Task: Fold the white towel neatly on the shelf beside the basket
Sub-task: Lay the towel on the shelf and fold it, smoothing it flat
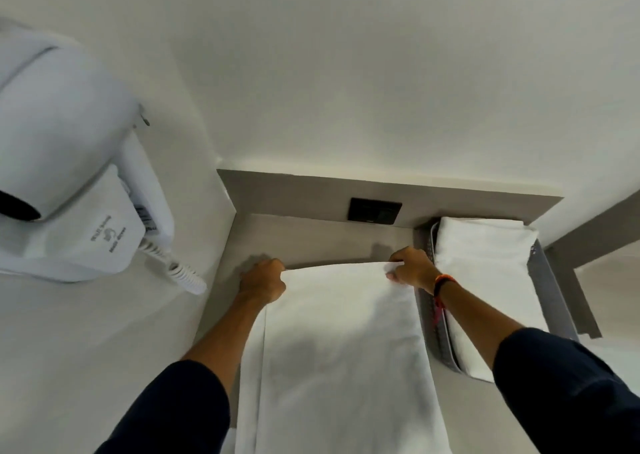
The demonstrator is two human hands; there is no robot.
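Observation:
A white towel (341,346) lies lengthwise on the grey shelf (311,239), its near end running out of the bottom of the view. My left hand (264,279) grips the towel's far left corner. My right hand (410,266) pinches the far right corner, and its wrist carries an orange and black band. Both hands hold the far edge slightly above the shelf surface. Just to the right of the towel stands the grey perforated basket (431,311), touching or nearly touching the towel's right side.
The basket holds a folded white cloth (485,280). A black wall socket (375,210) sits on the grey back panel behind the shelf. A white wall-mounted hair dryer (65,162) with a coiled cord (183,273) hangs at the left. White walls enclose the shelf.

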